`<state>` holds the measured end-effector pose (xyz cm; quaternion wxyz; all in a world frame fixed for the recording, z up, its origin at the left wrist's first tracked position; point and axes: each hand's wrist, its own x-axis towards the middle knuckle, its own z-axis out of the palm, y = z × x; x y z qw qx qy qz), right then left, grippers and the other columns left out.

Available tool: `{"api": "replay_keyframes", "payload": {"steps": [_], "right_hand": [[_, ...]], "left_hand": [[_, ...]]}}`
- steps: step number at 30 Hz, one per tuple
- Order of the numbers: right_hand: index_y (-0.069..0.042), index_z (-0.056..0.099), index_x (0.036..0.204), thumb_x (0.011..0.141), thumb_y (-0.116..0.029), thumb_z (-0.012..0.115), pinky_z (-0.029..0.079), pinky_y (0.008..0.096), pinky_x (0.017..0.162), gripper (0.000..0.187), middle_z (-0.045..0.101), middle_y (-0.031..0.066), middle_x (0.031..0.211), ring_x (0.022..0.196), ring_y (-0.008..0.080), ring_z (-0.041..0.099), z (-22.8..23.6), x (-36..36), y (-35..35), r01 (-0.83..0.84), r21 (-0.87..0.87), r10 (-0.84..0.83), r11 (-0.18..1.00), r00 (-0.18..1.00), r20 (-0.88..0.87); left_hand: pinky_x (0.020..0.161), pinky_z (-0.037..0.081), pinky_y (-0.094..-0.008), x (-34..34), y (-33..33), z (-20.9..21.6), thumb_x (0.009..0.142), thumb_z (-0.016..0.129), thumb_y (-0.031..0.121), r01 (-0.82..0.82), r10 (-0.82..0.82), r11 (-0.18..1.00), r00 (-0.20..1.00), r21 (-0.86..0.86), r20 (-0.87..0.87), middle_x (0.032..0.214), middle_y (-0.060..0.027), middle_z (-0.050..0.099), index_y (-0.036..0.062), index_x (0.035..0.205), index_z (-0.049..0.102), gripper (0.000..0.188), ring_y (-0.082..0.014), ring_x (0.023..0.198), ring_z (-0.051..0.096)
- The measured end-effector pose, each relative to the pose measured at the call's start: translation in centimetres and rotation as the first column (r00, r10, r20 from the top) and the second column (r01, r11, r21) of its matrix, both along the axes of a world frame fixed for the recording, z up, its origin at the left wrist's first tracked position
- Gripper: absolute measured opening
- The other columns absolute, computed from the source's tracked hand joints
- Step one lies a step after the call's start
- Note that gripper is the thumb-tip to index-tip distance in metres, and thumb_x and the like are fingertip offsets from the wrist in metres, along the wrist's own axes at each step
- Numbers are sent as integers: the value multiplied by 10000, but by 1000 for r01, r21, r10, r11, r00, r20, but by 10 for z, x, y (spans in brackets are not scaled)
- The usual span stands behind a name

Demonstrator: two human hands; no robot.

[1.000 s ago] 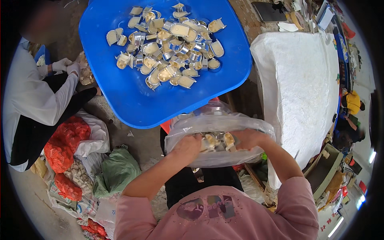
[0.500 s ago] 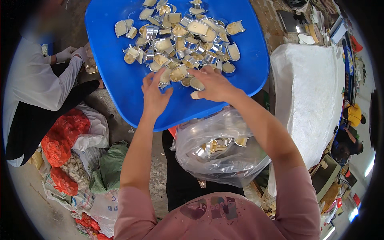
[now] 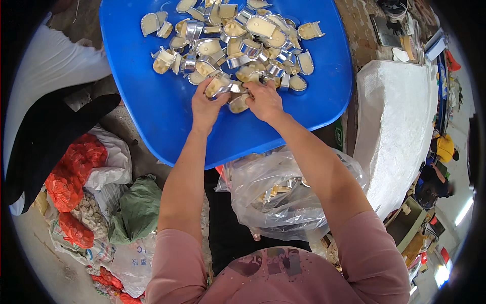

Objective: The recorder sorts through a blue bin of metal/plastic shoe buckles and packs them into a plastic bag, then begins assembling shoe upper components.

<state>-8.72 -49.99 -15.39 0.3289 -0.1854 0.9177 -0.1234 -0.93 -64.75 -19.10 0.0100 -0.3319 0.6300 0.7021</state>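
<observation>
A blue plastic tub holds a heap of small curved parts, cream inside with shiny silver rims and bands. At the near side of the heap, my left hand is closed on one cream-and-silver part, fingers behind it and thumb in front. Just right of it, my right hand has thumb and fingers pinched together beside that part's silver end. What lies between the right fingers is mostly hidden. Another cream part rests on the tub floor between the hands.
A clear plastic bag with more silver parts stands below the tub, in front of me. A white sack lies to the right. Red bags and a green sack are piled left. A person in white sleeves sits at far left.
My hands have come closer together, and my left hand has taken up a cream-and-silver part. The right fingers have closed. The person at left has leaned nearer the tub.
</observation>
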Motion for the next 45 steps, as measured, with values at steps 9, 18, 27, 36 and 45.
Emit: {"api": "replay_keyframes", "payload": {"steps": [9, 18, 27, 36, 45], "right_hand": [[-113, 590, 989, 817, -161, 537, 474, 415, 737, 187, 618, 59, 931, 873, 291, 548, 10, -17, 12, 71, -259, -96, 963, 992, -85], [-4, 555, 875, 870, -208, 581, 386, 251, 607, 206, 539, 43, 822, 715, 102, 482, 199, 3, 142, 462, -623, 311, 631, 585, 749], [-29, 389, 1322, 842, -220, 523, 310, 481, 1014, 533, 380, 227, 1361, 1244, 361, 394, 147, 95, 187, -31, -17, 36, 999, 871, 490], [-26, 527, 1194, 831, -270, 592, 445, 396, 902, 442, 594, 151, 1117, 1042, 262, 579, 238, 29, 146, -125, -81, 148, 989, 761, 631], [-281, 330, 1375, 779, -149, 627, 484, 440, 849, 678, 279, 198, 1405, 1093, 371, 526, 60, -33, 15, -530, -9, 530, 848, 847, 39]], "left_hand": [[666, 466, -315, 9, -8, 37, 826, 626, 121, -199, 183, 751, 979, 629, 92, 1040, -44, 585, 124, 1264, 441, 475, -148, 898, 576], [924, 372, -354, 53, 30, 214, 607, 787, 173, 799, -587, 437, 602, 414, -542, 1155, -93, 500, 44, 1235, 458, 720, -210, 1070, 496], [840, 469, -425, 109, 119, 183, 766, 591, 89, 810, -876, 307, 446, -500, 184, 1233, -299, 384, 77, 1345, 355, 625, -430, 1039, 507], [741, 522, -389, 100, 37, 231, 774, 626, 141, 965, -974, 93, 139, -246, 178, 1293, -235, 418, 130, 1283, 462, 536, -351, 901, 616], [977, 358, -460, 4, -4, 69, 673, 757, 317, 536, -328, 662, 836, -524, 441, 1361, -250, 264, 172, 1245, 506, 641, -420, 1246, 297]]}}
